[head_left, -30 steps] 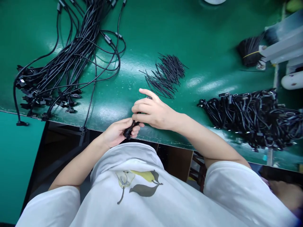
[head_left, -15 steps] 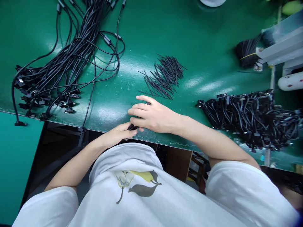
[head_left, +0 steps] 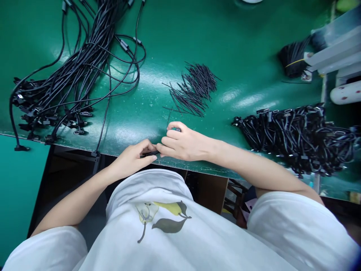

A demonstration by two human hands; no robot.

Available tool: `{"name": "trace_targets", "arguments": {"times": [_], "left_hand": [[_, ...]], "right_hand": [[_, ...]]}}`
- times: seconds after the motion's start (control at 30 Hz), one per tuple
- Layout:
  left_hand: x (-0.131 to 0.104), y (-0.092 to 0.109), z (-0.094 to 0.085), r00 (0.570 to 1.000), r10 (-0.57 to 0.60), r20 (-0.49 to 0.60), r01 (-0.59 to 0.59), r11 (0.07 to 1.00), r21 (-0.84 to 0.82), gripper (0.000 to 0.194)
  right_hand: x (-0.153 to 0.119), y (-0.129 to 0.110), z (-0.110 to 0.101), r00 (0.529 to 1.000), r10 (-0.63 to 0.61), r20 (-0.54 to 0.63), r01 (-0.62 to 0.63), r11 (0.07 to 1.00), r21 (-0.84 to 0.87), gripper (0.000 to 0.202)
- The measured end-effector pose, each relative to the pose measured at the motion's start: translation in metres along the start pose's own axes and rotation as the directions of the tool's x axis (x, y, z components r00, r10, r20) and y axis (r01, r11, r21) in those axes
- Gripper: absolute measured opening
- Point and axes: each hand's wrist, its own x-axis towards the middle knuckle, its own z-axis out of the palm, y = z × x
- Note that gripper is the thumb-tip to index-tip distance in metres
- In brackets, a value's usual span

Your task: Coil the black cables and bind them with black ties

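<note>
Left hand (head_left: 131, 160) and right hand (head_left: 184, 145) grip black cable (head_left: 150, 153) between them, plug (head_left: 178, 130) showing inside right curl. Thin tie (head_left: 169, 116) juts ahead, hold unclear. Slack pinch could let cable spring apart; careless brush could scatter tie pile (head_left: 199, 84) beyond.

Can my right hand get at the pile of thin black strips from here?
Probably yes: the pile of strips lies just beyond your right hand, with nothing bulky between, though it seems occupied with a black cable.

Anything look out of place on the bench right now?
Mildly: at the left, one cable connector pokes past the front edge of the green table, apart from the bunched connectors. No damage shows.
</note>
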Motion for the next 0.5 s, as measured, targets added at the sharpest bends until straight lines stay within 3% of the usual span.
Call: {"name": "trace_targets", "arguments": {"times": [0.1,0.2,0.3,0.4,0.5], "left_hand": [[-0.0005,-0.0003,-0.0055,0.998,-0.049,0.044,0.047,0.998,0.04,0.01],[0.003,-0.001,-0.0085,0.983,-0.103,0.151,0.108,0.994,-0.025,0.018],[0.0062,-0.0009,-0.0079,0.965,-0.123,0.231,0.138,0.989,-0.047,0.025],[0.007,-0.0013,-0.0041,0.971,-0.108,0.211,0.13,0.987,-0.095,0.027],[0.0071,-0.0047,-0.0003,0.983,-0.112,0.146,0.144,0.963,-0.229,0.026]], "right_hand": [[0.0007,-0.0018,0.0019,0.999,-0.023,-0.031,0.022,1.0,-0.013,0.033],[0.0005,-0.0019,0.0021,0.995,-0.073,-0.069,0.073,0.997,-0.006,0.034],[-0.0007,0.0005,0.0006,0.994,-0.105,-0.028,0.105,0.994,0.003,0.037],[-0.0021,0.0038,-0.0011,0.995,-0.1,0.01,0.1,0.995,0.011,0.038],[-0.0032,0.0055,-0.0017,0.995,-0.095,-0.031,0.095,0.995,-0.002,0.037]]}}
